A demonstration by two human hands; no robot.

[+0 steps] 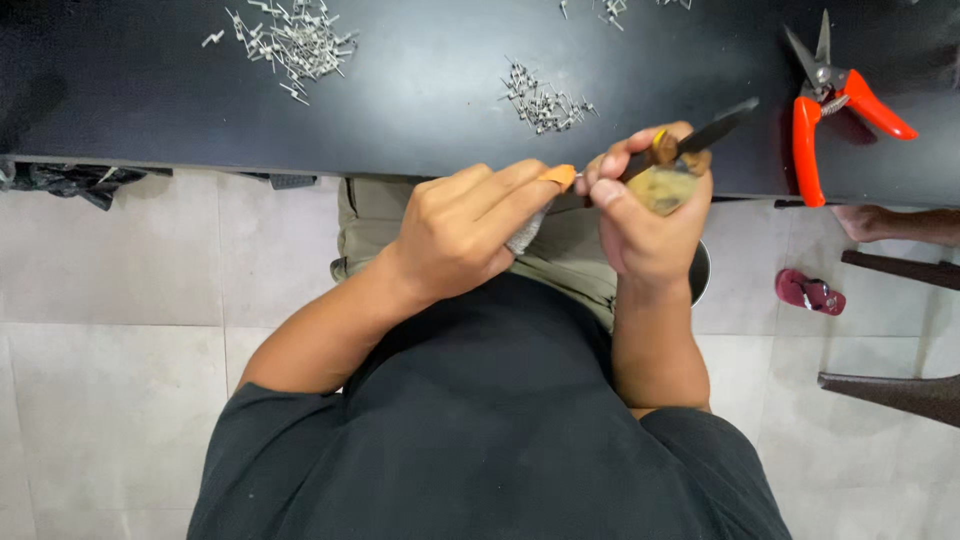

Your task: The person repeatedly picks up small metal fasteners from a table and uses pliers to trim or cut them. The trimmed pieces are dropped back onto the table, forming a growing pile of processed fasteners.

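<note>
Far to our left on the black worktop (pixel 430 90) lies a loose heap of small metal pins (pixel 295 40), well away from our hands. A second, smaller cluster of pins (pixel 545 105) sits just beyond our fingers, near the table's front edge; a careless elbow or sleeve could sweep these off onto the tiled floor (pixel 110 330), where they would be hard to find.

Our left hand (pixel 465 230) is curled closed, thumb and forefinger pinching a small piece with an orange tip (pixel 560 177) and a grey woven end below it. It is held in the air over our lap, touching the fingertips of the other hand. The grip is only at the very end, so we judge the piece could slip or twist if pulled.

Our right hand (pixel 645 215) is wrapped shut around a worn, yellowish-handled tool (pixel 668 185) whose dark blade (pixel 718 128) points up and away to the right. The forefinger lies close to where the blade meets the piece; a sudden give there could bring the edge against a finger.

Farther right, the orange-handled snips (pixel 830 110) rest open near the table's edge, and we judge a knock might drop them towards the sandal (pixel 810 292) below.
</note>
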